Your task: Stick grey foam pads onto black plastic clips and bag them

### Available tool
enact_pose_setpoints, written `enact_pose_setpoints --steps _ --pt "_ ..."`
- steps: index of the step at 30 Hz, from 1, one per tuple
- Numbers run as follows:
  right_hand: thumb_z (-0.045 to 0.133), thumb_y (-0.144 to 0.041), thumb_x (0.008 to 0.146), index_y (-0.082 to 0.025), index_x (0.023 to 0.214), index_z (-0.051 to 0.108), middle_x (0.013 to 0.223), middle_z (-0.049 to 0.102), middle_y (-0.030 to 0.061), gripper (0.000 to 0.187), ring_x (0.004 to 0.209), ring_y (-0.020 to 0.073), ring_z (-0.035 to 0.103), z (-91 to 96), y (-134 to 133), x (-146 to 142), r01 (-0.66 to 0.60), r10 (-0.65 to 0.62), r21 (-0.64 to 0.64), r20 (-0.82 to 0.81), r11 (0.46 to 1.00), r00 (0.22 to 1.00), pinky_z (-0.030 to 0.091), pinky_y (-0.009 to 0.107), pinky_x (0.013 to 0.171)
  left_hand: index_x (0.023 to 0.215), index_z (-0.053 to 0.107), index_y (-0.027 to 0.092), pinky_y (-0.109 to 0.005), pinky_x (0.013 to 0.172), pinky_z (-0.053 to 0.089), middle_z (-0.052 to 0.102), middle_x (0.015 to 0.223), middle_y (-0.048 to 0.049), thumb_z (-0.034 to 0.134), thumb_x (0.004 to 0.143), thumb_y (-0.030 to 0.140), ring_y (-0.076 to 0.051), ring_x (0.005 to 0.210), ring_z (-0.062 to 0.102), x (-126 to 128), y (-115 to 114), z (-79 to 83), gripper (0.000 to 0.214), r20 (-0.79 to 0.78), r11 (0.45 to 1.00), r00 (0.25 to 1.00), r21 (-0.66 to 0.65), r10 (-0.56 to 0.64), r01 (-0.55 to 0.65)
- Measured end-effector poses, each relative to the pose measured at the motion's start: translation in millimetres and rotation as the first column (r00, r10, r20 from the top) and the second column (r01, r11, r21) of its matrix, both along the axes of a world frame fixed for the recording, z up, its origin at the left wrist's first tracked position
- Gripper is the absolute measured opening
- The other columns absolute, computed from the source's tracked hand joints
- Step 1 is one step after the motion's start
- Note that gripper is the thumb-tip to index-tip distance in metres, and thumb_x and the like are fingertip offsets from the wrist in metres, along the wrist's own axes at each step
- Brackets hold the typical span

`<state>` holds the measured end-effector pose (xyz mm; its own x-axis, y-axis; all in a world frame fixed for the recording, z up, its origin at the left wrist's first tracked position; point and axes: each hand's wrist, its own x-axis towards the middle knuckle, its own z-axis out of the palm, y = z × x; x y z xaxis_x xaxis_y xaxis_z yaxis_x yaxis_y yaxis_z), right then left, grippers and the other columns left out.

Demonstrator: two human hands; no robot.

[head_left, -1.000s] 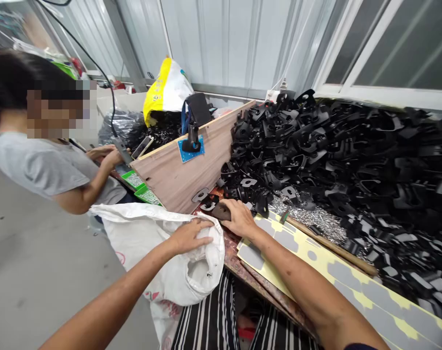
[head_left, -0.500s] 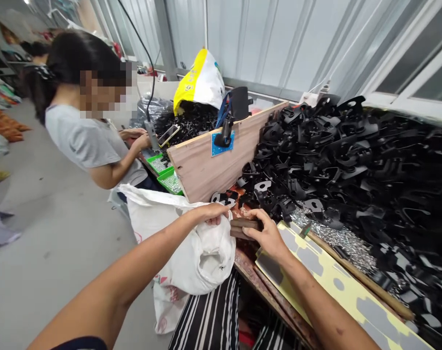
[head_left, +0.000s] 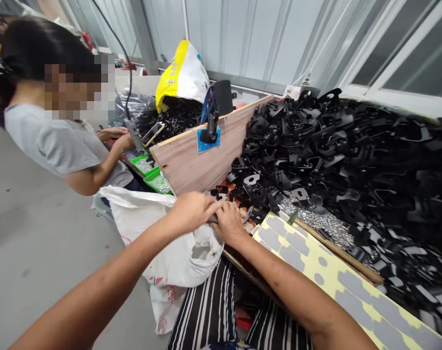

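My left hand [head_left: 192, 210] and my right hand [head_left: 229, 224] meet at the table's near edge, fingers touching. Between them a sliver of a dark brown block [head_left: 213, 219] shows; the fingers hide the rest. Both hands are closed around it. Beneath them hangs a white woven sack [head_left: 158, 253], its mouth rolled down. Just beyond the fingers lie flat black plastic parts [head_left: 252, 180], some with grey faces.
A wooden board [head_left: 202, 160] divides my place from a co-worker [head_left: 56, 131] at the left. Black parts [head_left: 337, 146] are heaped at the right, beside loose metal rivets [head_left: 317, 218], a hammer [head_left: 337, 250] and a yellow sticker sheet [head_left: 315, 277] with grey shapes. Green trays [head_left: 158, 181] stand beyond the board.
My right hand has moved left with the brown block, and my left hand has closed in on it, so the two now touch. The view has shifted to the right.
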<state>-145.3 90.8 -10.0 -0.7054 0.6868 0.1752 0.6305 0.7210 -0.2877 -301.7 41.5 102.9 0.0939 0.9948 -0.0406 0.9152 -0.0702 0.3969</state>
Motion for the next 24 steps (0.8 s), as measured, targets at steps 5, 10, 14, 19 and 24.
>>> enact_pose_setpoints --steps 5,10,14,19,24 --pt "0.069 -0.024 0.092 -0.023 0.133 0.059 0.149 0.054 0.0117 0.042 0.138 0.0340 0.041 6.2 -7.3 -0.5 -0.017 0.017 0.022 0.033 1.000 0.999 0.032 0.053 0.117 0.103 0.075 0.019 -0.039 0.088 0.052 0.077 0.101 -0.0145 0.040 0.102 0.049 -0.031 0.097 0.071 2.5 -89.4 -95.1 0.047 -0.026 0.997 1.000 -0.072 -0.005 0.003" --pt "0.056 -0.015 0.097 -0.024 0.134 0.063 0.150 0.059 0.0067 0.039 0.144 0.0280 0.039 13.3 -5.7 54.4 -0.072 0.073 0.098 -0.004 0.993 0.997 0.025 0.050 0.123 0.138 0.065 0.015 -0.042 0.091 0.054 0.078 0.110 -0.0167 0.024 0.105 0.048 -0.034 0.106 0.074 24.6 -154.3 -163.2 0.062 0.089 0.936 0.992 -0.349 0.088 -0.052" --pt "0.053 -0.008 0.094 -0.021 0.125 0.071 0.151 0.058 0.0111 0.038 0.143 0.0318 0.040 13.5 16.3 105.0 0.122 -0.132 0.126 0.081 0.985 0.988 0.024 0.053 0.120 0.153 0.051 0.013 -0.042 0.094 0.054 0.077 0.120 -0.0177 0.023 0.104 0.047 -0.034 0.115 0.072 44.5 -179.5 -168.9 0.066 0.058 0.888 0.984 -0.442 0.168 -0.126" --pt "0.047 -0.007 0.097 -0.021 0.127 0.071 0.139 0.064 0.0143 0.041 0.129 0.0290 0.049 14.6 54.4 136.3 0.302 -0.309 0.133 0.031 0.944 0.951 0.035 0.047 0.111 0.157 0.046 0.023 -0.041 0.106 0.052 0.068 0.141 -0.0124 0.032 0.101 0.048 -0.030 0.130 0.065 45.8 -183.7 -179.4 0.063 0.104 0.955 0.979 -0.260 0.177 -0.145" --pt "0.045 -0.022 0.105 -0.019 0.127 0.073 0.123 0.068 0.0197 0.036 0.122 0.0362 0.051 27.2 78.3 163.9 0.504 -0.500 0.100 -0.061 0.858 0.864 0.036 0.055 0.105 0.147 0.059 0.019 -0.051 0.105 0.053 0.067 0.133 -0.0191 0.036 0.099 0.050 -0.036 0.125 0.064 44.5 -187.8 -179.6 0.061 0.059 0.963 0.966 0.088 0.252 -0.257"
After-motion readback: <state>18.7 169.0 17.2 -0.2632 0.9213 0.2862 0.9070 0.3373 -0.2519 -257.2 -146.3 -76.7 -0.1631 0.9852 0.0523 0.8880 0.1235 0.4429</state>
